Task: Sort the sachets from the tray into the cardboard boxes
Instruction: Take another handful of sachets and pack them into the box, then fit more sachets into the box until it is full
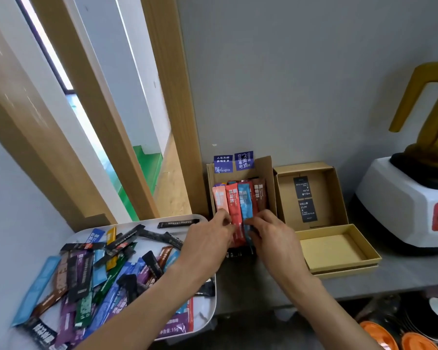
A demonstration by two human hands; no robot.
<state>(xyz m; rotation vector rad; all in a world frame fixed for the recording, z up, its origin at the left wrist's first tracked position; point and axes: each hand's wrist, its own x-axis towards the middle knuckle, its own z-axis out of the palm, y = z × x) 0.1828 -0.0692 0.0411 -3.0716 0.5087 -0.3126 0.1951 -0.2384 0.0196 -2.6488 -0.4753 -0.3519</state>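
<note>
A white tray at the lower left holds a heap of several sachets in blue, purple, black, brown and green. Behind it, against the wall, an open cardboard box holds a row of upright sachets: pink, red, blue and brown. My left hand and my right hand both rest at the near ends of these sachets, fingers pinching the red and blue ones. A second cardboard box to the right holds two black sachets.
The second box's yellow-lined lid lies open in front of it. A white blender base with a yellow jug stands at the far right. Orange lids and dishes sit on a lower shelf. A wooden door frame rises left of the boxes.
</note>
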